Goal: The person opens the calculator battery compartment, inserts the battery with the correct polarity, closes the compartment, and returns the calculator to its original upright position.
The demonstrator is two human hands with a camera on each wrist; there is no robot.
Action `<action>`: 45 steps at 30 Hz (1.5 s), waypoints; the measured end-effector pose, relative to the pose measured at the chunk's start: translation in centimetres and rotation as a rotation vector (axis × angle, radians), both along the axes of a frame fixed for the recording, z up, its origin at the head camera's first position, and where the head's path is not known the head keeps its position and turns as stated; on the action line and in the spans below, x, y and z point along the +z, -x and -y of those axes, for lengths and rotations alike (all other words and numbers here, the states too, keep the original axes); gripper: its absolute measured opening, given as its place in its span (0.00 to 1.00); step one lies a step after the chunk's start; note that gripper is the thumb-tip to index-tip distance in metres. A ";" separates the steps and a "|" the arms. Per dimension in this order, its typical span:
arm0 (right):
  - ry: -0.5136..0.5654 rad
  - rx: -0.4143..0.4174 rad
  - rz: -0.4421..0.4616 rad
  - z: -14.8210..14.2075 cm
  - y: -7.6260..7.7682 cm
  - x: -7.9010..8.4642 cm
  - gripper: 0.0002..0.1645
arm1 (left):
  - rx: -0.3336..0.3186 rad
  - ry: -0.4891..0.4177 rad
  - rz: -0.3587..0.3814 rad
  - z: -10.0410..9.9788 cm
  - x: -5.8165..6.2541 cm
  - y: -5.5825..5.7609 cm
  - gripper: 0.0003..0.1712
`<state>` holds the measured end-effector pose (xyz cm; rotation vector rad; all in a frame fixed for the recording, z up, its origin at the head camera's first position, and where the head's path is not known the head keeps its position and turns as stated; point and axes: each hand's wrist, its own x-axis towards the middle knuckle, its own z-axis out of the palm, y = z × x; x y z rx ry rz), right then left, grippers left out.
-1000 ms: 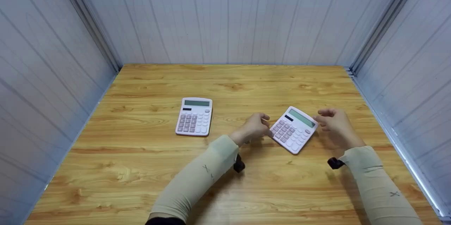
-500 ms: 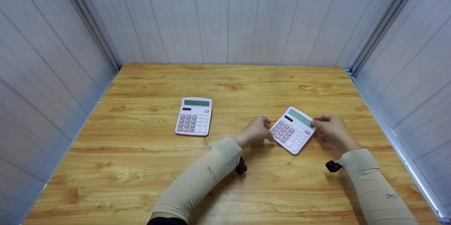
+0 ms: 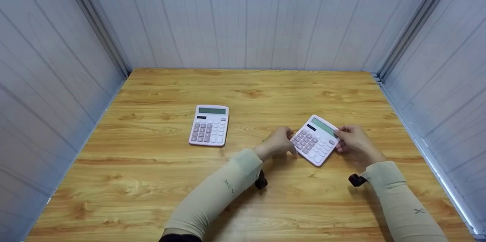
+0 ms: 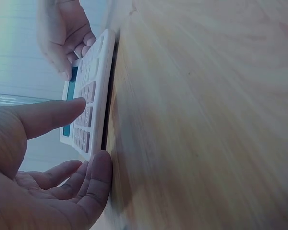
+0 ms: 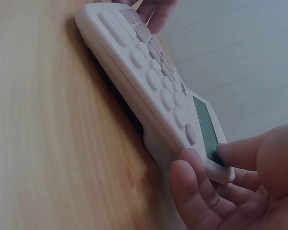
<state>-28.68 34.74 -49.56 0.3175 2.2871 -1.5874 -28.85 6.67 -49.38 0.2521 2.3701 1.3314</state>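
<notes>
Head view shows pale, panelled walls [image 3: 243, 18] enclosing a wood-grain table [image 3: 152, 196] at the back and on both sides. A person's two forearms extend over the table from its near edge, in a beige left sleeve [image 3: 216, 192] and a beige right sleeve [image 3: 402, 200], each bearing dark pen marks.

Two calculators are noted, both white with pink keys. The right calculator [image 3: 318, 142] is on the right half of the table, face up between the hands, turned so that its display end points away and to the right. The left calculator [image 3: 209, 125] lies face up left of centre, nearly square to the table and well apart from both hands.

The right hand [image 3: 356, 140] pinches the right calculator at its right-hand corner: thumb [image 5: 245, 152] on the end of the green display [image 5: 207, 129], fingers against the edge and behind it. A dark gap shows along the underside; whether the calculator is raised cannot be told.

The left hand [image 3: 278, 142] is at the opposite corner, half spread, its thumb and curved fingers standing apart. Its fingertips are at the casing edge in the left wrist view; whether it has a firm hold cannot be determined.

Small black devices sit below the left cuff [image 3: 246, 162] and the right cuff [image 3: 385, 172].
</notes>
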 end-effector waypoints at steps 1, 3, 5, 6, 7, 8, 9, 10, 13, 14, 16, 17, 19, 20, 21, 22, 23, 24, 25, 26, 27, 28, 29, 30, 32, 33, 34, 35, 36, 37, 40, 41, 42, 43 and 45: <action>0.002 0.000 -0.004 0.0 0.0 0.0 0.18 | 0.003 0.006 0.002 0.0 0.0 0.0 0.38; 0.011 0.004 -0.013 0.0 0.0 -0.1 0.16 | 0.007 0.014 0.009 0.0 0.0 0.0 0.38; 0.015 0.010 -0.023 0.0 -0.1 -0.1 0.16 | 0.012 0.017 0.019 0.0 0.1 0.0 0.38; 0.016 0.012 -0.027 0.0 -0.1 -0.1 0.15 | 0.011 0.013 0.021 0.0 0.1 0.0 0.38; 0.016 0.014 -0.031 0.0 -0.1 0.0 0.15 | 0.014 0.006 0.023 0.0 0.1 0.0 0.38; 0.015 0.015 -0.034 0.0 -0.2 0.1 0.16 | 0.017 -0.005 0.027 0.1 0.1 0.0 0.38; 0.014 0.019 -0.039 -0.1 -0.1 0.2 0.16 | 0.023 -0.025 0.035 0.1 0.1 0.1 0.37; 0.010 0.019 -0.040 0.0 -0.2 0.3 0.16 | 0.030 -0.045 0.043 0.1 0.2 0.1 0.37; -0.006 0.019 -0.042 0.0 -0.2 0.9 0.17 | 0.057 -0.133 0.076 0.3 0.4 0.2 0.37; -0.010 0.020 -0.045 0.1 -0.1 1.0 0.18 | 0.067 -0.165 0.089 0.4 0.4 0.2 0.38; -0.022 0.021 -0.051 0.1 -0.1 1.4 0.19 | 0.075 -0.206 0.096 0.5 0.6 0.3 0.37; -0.028 0.023 -0.057 0.2 -0.1 1.6 0.19 | 0.073 -0.219 0.090 0.6 0.6 0.3 0.35; -0.038 0.026 -0.069 0.3 0.0 1.8 0.20 | 0.057 -0.235 0.067 0.8 0.7 0.5 0.32; -0.037 0.024 -0.075 0.3 0.0 2.0 0.21 | 0.045 -0.239 0.049 0.9 0.8 0.5 0.31; -0.036 0.020 -0.079 0.4 0.0 2.1 0.22 | 0.035 -0.242 0.033 1.0 0.8 0.6 0.29; -0.030 0.014 -0.083 0.5 0.0 2.2 0.22 | 0.025 -0.248 0.018 1.1 0.8 0.7 0.28; -0.019 0.010 -0.087 0.5 0.0 2.3 0.22 | 0.021 -0.259 0.011 1.2 0.9 0.7 0.27; -0.004 0.005 -0.093 0.6 -0.1 2.5 0.22 | 0.017 -0.273 0.002 1.3 0.9 0.8 0.26; 0.008 0.001 -0.100 0.7 -0.1 2.6 0.22 | 0.017 -0.282 -0.009 1.3 0.9 0.8 0.26; 0.023 -0.001 -0.107 0.7 -0.1 2.7 0.22 | 0.020 -0.294 -0.017 1.4 1.0 0.8 0.26; 0.033 -0.004 -0.114 0.8 -0.1 2.8 0.22 | 0.021 -0.305 -0.027 1.5 1.0 0.8 0.26; 0.042 -0.004 -0.120 0.8 -0.2 2.9 0.22 | 0.022 -0.315 -0.040 1.5 0.9 0.8 0.27; 0.048 -0.006 -0.126 0.9 -0.2 2.9 0.22 | 0.022 -0.321 -0.054 1.5 0.9 0.8 0.27; 0.049 -0.008 -0.132 0.9 -0.2 3.0 0.22 | 0.020 -0.324 -0.074 1.6 0.9 0.8 0.27; 0.053 -0.015 -0.141 1.1 -0.2 3.1 0.22 | 0.022 -0.345 -0.089 1.6 0.8 0.8 0.27; 0.055 -0.019 -0.146 1.2 -0.2 3.1 0.22 | 0.024 -0.366 -0.086 1.6 0.7 0.8 0.27; 0.060 -0.025 -0.151 1.2 -0.2 3.2 0.22 | 0.029 -0.390 -0.077 1.6 0.7 0.8 0.27; 0.061 -0.031 -0.156 1.4 -0.2 3.2 0.22 | 0.038 -0.417 -0.066 1.6 0.7 0.8 0.27; 0.062 -0.036 -0.162 1.4 -0.3 3.2 0.22 | 0.049 -0.447 -0.050 1.6 0.7 0.8 0.27; 0.063 -0.042 -0.167 1.5 -0.3 3.2 0.22 | 0.061 -0.479 -0.030 1.6 0.7 0.8 0.27; 0.063 -0.062 -0.176 1.8 -0.4 3.1 0.22 | 0.103 -0.551 0.002 1.4 0.8 0.9 0.25; 0.066 -0.068 -0.178 1.9 -0.5 3.1 0.22 | 0.117 -0.564 0.002 1.4 0.8 0.9 0.25; 0.072 -0.075 -0.180 2.0 -0.5 3.1 0.21 | 0.130 -0.573 0.004 1.4 0.8 0.9 0.24; 0.082 -0.080 -0.183 2.1 -0.6 3.1 0.20 | 0.142 -0.582 0.002 1.3 0.8 0.9 0.24; 0.103 -0.091 -0.189 2.3 -0.6 3.1 0.19 | 0.161 -0.596 0.000 1.3 0.9 0.8 0.24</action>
